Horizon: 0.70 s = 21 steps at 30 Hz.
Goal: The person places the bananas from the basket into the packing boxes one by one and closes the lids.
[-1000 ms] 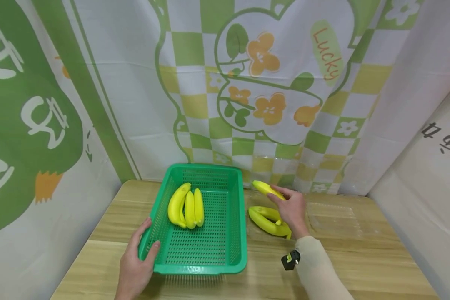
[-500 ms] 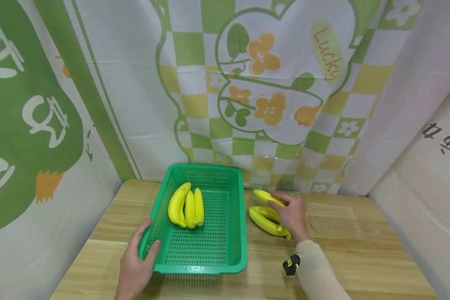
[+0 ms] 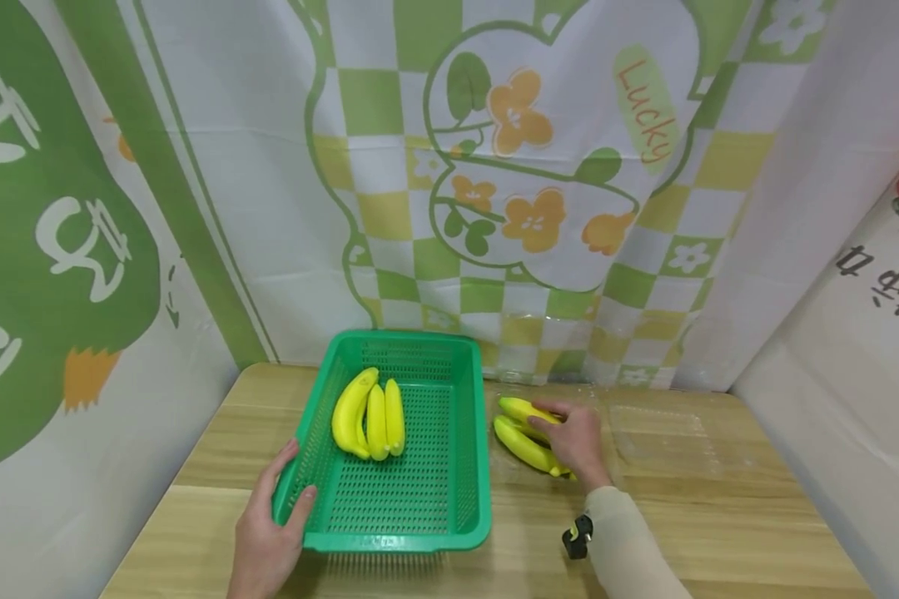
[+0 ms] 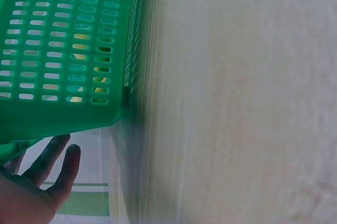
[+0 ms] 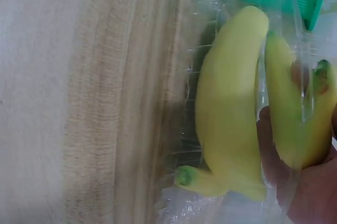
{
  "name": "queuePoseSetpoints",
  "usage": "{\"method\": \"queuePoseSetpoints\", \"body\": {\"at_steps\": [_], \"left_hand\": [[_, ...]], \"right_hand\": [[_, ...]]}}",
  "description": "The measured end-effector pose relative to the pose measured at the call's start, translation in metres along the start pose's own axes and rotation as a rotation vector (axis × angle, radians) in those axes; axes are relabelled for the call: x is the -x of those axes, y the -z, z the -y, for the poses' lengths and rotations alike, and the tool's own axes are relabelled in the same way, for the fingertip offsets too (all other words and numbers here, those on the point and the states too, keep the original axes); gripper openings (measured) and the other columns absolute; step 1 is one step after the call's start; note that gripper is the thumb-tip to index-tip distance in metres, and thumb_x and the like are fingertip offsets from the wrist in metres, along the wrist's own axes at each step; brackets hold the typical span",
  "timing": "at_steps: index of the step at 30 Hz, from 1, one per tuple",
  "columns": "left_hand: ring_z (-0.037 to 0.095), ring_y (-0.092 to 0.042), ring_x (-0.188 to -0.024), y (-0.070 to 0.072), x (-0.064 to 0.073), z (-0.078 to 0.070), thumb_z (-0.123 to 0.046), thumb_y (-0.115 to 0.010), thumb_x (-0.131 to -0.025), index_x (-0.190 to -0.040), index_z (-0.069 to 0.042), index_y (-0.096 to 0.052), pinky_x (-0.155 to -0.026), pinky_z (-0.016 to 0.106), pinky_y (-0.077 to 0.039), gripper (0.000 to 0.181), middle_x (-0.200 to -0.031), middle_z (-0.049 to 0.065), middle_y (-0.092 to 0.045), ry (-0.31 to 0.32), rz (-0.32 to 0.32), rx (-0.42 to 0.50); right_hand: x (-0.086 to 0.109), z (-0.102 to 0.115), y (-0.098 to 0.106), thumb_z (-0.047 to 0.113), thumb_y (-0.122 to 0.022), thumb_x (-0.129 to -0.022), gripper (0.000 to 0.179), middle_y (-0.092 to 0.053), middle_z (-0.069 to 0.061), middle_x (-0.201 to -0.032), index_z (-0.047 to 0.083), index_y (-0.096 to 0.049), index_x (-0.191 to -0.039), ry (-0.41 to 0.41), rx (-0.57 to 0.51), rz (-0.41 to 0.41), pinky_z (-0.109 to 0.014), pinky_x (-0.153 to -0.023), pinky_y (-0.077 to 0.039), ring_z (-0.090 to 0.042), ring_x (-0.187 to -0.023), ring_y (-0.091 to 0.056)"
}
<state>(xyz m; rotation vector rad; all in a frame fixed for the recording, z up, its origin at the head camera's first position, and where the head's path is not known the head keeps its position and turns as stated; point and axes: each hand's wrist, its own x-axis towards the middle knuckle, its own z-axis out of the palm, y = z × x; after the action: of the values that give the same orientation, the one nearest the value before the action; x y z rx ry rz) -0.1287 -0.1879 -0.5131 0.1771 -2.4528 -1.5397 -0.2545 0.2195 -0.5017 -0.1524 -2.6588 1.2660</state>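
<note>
My left hand [image 3: 265, 532] grips the left rim of a green plastic basket [image 3: 389, 542], thumb on the inner side and fingers outside. Several yellow bananas [image 3: 350, 413] lie inside it, toward the left wall. Right of the basket, my right hand [image 3: 578, 443] holds a banana [image 3: 514, 407] with a green tip, low over the table. Just in front of it lies another banana [image 3: 523, 447]. In the right wrist view this lower banana [image 5: 231, 103] sits in a clear plastic tray, beside the held banana [image 5: 295, 129]; the fingers are partly hidden behind the held one.
Clear plastic trays [image 3: 659, 428], hard to see, lie on the wooden table [image 3: 719, 516] at the right. A printed curtain [image 3: 389, 216] hangs along the back edge, and white sheets close both sides. A small black device [image 3: 578, 537] sits at the right wrist.
My right hand has lowered the banana toward the other one on the right and brought it nearer. The left hand and basket hold their place; the head view has shifted slightly.
</note>
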Motion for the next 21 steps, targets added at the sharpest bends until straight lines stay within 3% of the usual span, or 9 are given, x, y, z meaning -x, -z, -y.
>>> {"method": "queuePoseSetpoints", "body": {"at_steps": [15,21], "left_hand": [[0.028,-0.034,-0.158,0.0004,-0.0005,-0.0019,-0.026,-0.066,-0.107,-0.163,-0.035,-0.038,-0.127,0.057,-0.031,0.064,-0.173,-0.007,-0.038,-0.003,-0.007,-0.008],[0.025,-0.035,-0.158,0.0008,0.001,0.0001,-0.025,-0.066,-0.106,-0.163,-0.034,-0.04,-0.125,0.022,-0.028,0.063,-0.172,-0.008,-0.04,-0.007,-0.021,-0.02]], "right_hand": [[-0.0016,-0.0038,-0.0022,0.026,-0.085,-0.092,0.035,-0.075,-0.016,-0.132,0.015,-0.081,-0.124,-0.046,0.061,0.018,-0.054,-0.111,-0.053,-0.04,-0.131,-0.066],[-0.0008,-0.0056,-0.0052,0.025,-0.085,-0.092,0.034,-0.075,-0.016,-0.132,0.015,-0.081,-0.124,-0.063,0.058,0.019,-0.055,-0.112,-0.053,-0.04,-0.131,-0.066]]}}
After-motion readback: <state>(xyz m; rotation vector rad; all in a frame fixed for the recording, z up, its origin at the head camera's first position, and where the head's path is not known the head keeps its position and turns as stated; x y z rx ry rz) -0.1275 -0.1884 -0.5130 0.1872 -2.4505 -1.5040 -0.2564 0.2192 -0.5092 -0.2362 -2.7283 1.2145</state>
